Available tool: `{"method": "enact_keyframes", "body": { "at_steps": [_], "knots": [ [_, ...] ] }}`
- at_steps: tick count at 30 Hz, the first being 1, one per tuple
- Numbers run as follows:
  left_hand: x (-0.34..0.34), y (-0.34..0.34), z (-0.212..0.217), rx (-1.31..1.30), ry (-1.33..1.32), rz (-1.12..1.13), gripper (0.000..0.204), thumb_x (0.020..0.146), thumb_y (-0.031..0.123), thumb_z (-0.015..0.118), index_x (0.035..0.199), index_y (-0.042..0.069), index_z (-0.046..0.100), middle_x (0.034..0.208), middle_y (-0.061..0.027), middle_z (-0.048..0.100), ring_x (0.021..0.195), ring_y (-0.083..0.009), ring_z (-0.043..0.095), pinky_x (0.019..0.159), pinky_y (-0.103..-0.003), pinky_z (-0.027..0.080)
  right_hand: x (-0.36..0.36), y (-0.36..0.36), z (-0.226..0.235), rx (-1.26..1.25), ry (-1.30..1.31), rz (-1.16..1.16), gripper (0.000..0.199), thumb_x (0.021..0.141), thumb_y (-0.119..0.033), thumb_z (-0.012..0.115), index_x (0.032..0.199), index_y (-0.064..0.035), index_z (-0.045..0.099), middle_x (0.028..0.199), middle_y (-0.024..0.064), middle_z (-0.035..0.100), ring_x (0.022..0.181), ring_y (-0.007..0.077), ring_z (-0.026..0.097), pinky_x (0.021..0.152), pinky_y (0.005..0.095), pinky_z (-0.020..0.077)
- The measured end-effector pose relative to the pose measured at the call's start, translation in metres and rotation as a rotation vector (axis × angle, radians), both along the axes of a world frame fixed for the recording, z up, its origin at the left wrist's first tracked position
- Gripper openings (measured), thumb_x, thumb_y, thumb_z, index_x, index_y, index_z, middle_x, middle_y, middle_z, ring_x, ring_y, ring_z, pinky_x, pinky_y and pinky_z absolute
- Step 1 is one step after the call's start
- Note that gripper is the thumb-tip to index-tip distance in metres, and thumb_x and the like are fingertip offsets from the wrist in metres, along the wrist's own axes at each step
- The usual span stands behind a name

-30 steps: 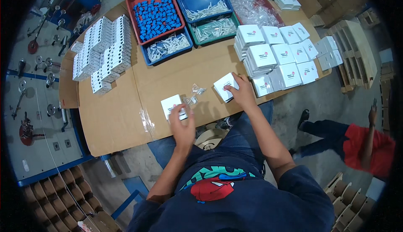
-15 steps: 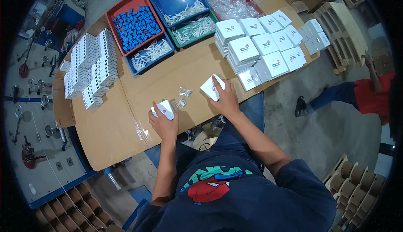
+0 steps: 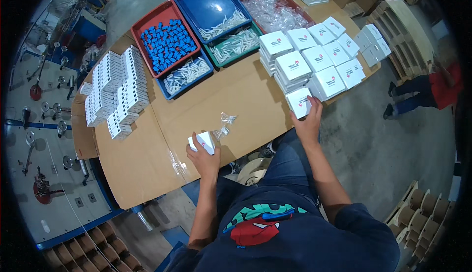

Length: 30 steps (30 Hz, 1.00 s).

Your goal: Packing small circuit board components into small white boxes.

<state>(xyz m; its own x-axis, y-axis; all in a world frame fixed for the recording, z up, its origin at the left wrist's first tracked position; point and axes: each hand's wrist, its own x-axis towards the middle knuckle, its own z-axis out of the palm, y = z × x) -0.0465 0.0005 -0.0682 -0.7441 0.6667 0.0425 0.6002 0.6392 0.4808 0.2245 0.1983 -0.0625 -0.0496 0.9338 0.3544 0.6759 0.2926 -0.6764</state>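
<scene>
My left hand [image 3: 205, 161] is closed round a small white box [image 3: 206, 142] with a red mark, resting on the cardboard-covered table [image 3: 196, 107]. My right hand [image 3: 309, 123] grips a flat white square plate [image 3: 297, 102] by its edge, at the near corner of the stacked white plates [image 3: 317, 58]. That plate lies against the front stack; whether it rests on others beneath is hidden. Between my hands, nearer the left, two small clear plastic packets [image 3: 227, 118] lie on the cardboard.
White socketed blocks [image 3: 132, 87] stand in rows at the left. Behind are a red tray of blue pieces [image 3: 187, 2], blue trays [image 3: 209, 0] and a green tray [image 3: 259, 32] with white plugs, and a tray of clear bags [image 3: 275, 11]. A person in red [image 3: 445, 85] walks at right.
My right hand has carried the white plate rightward from mid-table to the near side of the stacks. The left hand keeps its box. The view has shifted slightly, and the person in red has moved.
</scene>
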Motion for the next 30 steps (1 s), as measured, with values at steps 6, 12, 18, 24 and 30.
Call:
{"method": "enact_keyframes", "body": {
  "at_steps": [6,12,18,24,30],
  "knots": [
    [-0.002,-0.007,0.006,-0.028,-0.055,0.016,0.097,0.071,0.020,0.076,0.154,0.014,0.026,0.130,-0.0315,0.035,0.120,-0.0482,0.038,0.106,-0.055,0.033,-0.001,0.005,-0.017,0.098,-0.099,0.024,0.061,0.072,-0.015,0.082,0.123,-0.0016,0.053,0.133,0.0233,0.045,0.122,0.0432,0.047,0.102,0.0484,0.0415],
    [-0.003,-0.007,0.008,-0.035,-0.048,0.005,0.096,0.072,0.020,0.076,0.154,0.014,0.026,0.130,-0.0305,0.035,0.120,-0.0477,0.038,0.106,-0.054,0.034,-0.001,0.003,-0.015,0.194,-0.214,0.004,0.059,0.073,-0.018,0.081,0.124,-0.0038,0.056,0.138,0.0213,0.046,0.124,0.0415,0.047,0.103,0.0495,0.0394],
    [-0.004,-0.009,0.012,-0.047,-0.064,0.019,0.096,0.071,0.020,0.077,0.153,0.015,0.028,0.131,-0.0314,0.036,0.121,-0.0480,0.038,0.106,-0.053,0.034,-0.004,-0.003,-0.011,0.264,-0.361,-0.029,0.060,0.075,-0.023,0.079,0.128,-0.0064,0.058,0.140,0.0176,0.047,0.125,0.0376,0.047,0.102,0.0501,0.0376],
    [-0.008,-0.012,0.008,-0.030,-0.049,0.061,0.097,0.070,0.021,0.078,0.153,0.016,0.029,0.132,-0.0316,0.036,0.121,-0.0480,0.039,0.107,-0.053,0.033,0.000,0.007,-0.016,0.285,-0.352,-0.005,0.056,0.078,-0.020,0.077,0.130,-0.0070,0.058,0.134,0.0157,0.052,0.124,0.0371,0.047,0.102,0.0496,0.0381],
    [-0.019,-0.022,0.010,-0.028,-0.086,0.072,0.105,0.067,0.023,0.083,0.155,0.014,0.025,0.135,-0.0315,0.036,0.121,-0.0472,0.041,0.107,-0.052,0.034,-0.040,-0.017,0.005,0.160,-0.155,0.281,0.032,0.085,-0.014,0.072,0.114,-0.0051,0.065,0.115,0.0141,0.062,0.110,0.0334,0.058,0.097,0.0456,0.0423]
  ]
}}
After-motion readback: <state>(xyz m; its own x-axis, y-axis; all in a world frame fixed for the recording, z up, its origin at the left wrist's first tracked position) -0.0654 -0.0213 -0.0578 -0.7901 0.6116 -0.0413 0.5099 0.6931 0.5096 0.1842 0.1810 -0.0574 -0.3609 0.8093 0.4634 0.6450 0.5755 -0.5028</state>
